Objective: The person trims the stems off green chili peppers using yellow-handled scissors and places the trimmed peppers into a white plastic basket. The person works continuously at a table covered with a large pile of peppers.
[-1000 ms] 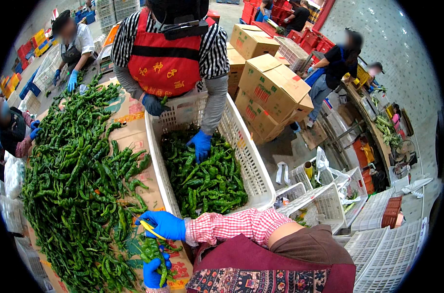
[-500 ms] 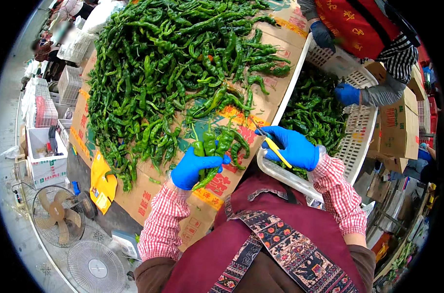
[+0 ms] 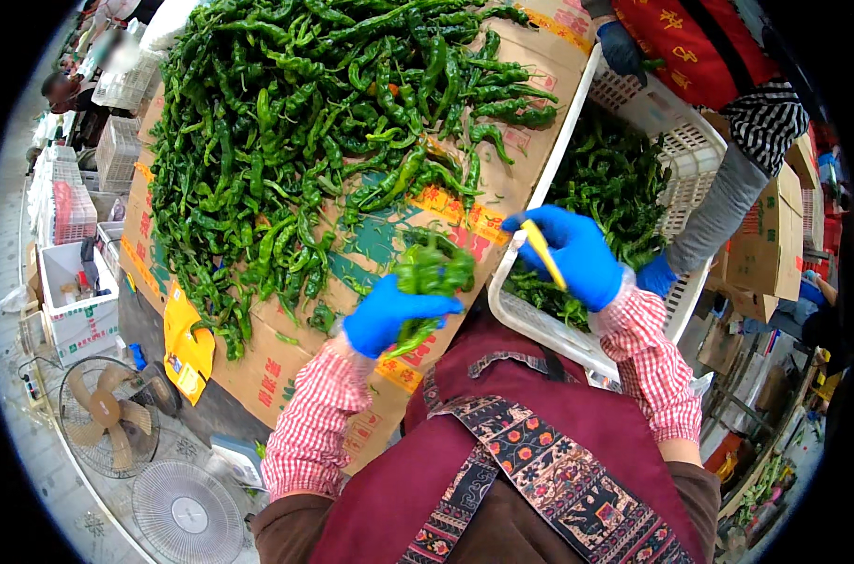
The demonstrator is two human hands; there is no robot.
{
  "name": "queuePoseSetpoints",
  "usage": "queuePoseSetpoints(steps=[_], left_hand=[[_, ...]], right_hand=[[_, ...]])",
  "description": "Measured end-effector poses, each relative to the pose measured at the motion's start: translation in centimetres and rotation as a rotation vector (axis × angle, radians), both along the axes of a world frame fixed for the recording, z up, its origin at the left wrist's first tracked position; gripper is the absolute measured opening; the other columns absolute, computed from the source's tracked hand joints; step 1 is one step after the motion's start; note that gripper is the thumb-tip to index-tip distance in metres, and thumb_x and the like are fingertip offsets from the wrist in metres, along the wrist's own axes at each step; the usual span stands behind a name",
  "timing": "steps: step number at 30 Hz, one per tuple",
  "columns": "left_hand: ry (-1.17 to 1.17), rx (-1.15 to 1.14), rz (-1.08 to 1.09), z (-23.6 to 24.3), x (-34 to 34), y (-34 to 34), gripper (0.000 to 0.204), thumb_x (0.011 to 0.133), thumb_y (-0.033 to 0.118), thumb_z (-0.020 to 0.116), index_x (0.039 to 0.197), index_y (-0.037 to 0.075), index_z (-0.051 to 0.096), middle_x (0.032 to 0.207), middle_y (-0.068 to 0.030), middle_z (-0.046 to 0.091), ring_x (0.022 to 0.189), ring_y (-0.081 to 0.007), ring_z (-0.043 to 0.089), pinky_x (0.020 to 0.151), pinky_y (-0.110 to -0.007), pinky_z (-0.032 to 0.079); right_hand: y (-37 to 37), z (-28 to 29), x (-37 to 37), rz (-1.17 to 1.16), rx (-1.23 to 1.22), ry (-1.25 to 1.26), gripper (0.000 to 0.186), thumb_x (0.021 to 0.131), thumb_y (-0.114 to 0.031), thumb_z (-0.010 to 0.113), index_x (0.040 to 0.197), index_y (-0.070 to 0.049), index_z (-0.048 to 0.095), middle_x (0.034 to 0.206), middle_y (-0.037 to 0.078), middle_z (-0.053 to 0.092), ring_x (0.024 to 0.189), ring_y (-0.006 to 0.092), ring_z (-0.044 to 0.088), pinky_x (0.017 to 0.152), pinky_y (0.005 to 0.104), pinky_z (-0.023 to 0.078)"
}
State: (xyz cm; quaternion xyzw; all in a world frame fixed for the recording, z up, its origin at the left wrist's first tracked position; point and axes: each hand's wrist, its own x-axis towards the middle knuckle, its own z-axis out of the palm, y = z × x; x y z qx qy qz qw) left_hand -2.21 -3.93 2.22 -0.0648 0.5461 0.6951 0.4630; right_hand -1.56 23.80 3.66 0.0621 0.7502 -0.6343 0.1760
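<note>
My left hand [image 3: 389,315], in a blue glove, grips a bunch of green peppers [image 3: 434,274] above flattened cardboard [image 3: 267,362]. My right hand [image 3: 577,254], also blue-gloved, holds a thin yellow tool [image 3: 543,254] at the near rim of a white slotted crate [image 3: 676,141]. The crate holds more green peppers [image 3: 610,179]. A big heap of loose green peppers [image 3: 295,132] covers the cardboard to the left and beyond my hands.
Across the crate a person in a red apron [image 3: 699,47] reaches in with blue-gloved hands [image 3: 654,274]. Cardboard boxes [image 3: 770,244] stand at the right. Two fans [image 3: 103,428] and a small white crate [image 3: 75,301] are on the floor at the left.
The view swung from the crate toward the pepper heap. My left hand has lifted a bunch of peppers off the cardboard. My right hand with the yellow tool has come near the crate's rim.
</note>
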Motion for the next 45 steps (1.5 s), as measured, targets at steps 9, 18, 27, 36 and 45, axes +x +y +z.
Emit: queuePoseSetpoints(steps=[9,18,27,36,45], left_hand=[[0.696,0.058,-0.22,-11.2,3.9,18.4,0.05,0.081,0.014,0.077,0.125,0.004,0.055,0.115,-0.0105,0.063,0.104,-0.0197,0.062,0.084,-0.033,0.051],[1.395,-1.278,-0.139,-9.6,-13.1,6.5,0.034,0.08,0.023,0.071,0.107,0.005,0.061,0.092,-0.0174,0.062,0.084,-0.0354,0.062,0.073,-0.047,0.05],[1.563,-1.188,-0.452,-8.3,-15.1,5.2,0.022,0.081,0.019,0.066,0.099,0.007,0.064,0.092,-0.0145,0.063,0.084,-0.036,0.062,0.072,-0.047,0.05],[1.787,-1.157,-1.043,-11.0,-20.2,7.5,0.017,0.079,0.011,0.062,0.094,0.013,0.07,0.106,-0.009,0.063,0.101,-0.0291,0.059,0.094,-0.043,0.043],[0.971,-0.261,0.384,-3.3,-19.2,2.7,0.022,0.093,0.015,0.063,0.112,0.005,0.06,0.103,-0.0048,0.065,0.096,-0.0149,0.061,0.088,-0.032,0.048]], right_hand=[[1.4,3.1,1.6,-0.227,-0.139,-0.092,0.036,0.09,-0.009,0.07,0.124,-0.002,0.059,0.107,0.003,0.067,0.08,0.004,0.057,0.061,0.0201,0.046],[2.5,-1.1,4.2,-0.405,-0.219,-0.215,0.031,0.092,-0.015,0.069,0.12,-0.004,0.062,0.086,0.0,0.066,0.066,0.0044,0.055,0.055,0.0206,0.044],[2.5,-3.3,3.4,-0.419,-0.2,-0.285,0.029,0.091,-0.014,0.069,0.118,-0.003,0.063,0.083,0.0,0.064,0.063,0.0041,0.052,0.054,0.021,0.044],[2.0,-3.6,1.3,-0.347,-0.232,-0.222,0.031,0.093,-0.014,0.068,0.122,-0.005,0.062,0.086,-0.001,0.065,0.064,0.0024,0.051,0.055,0.019,0.042],[2.5,-5.7,1.1,-0.416,-0.306,-0.301,0.03,0.094,-0.014,0.065,0.121,-0.001,0.061,0.08,0.0,0.061,0.061,0.0049,0.051,0.054,0.0201,0.042]])
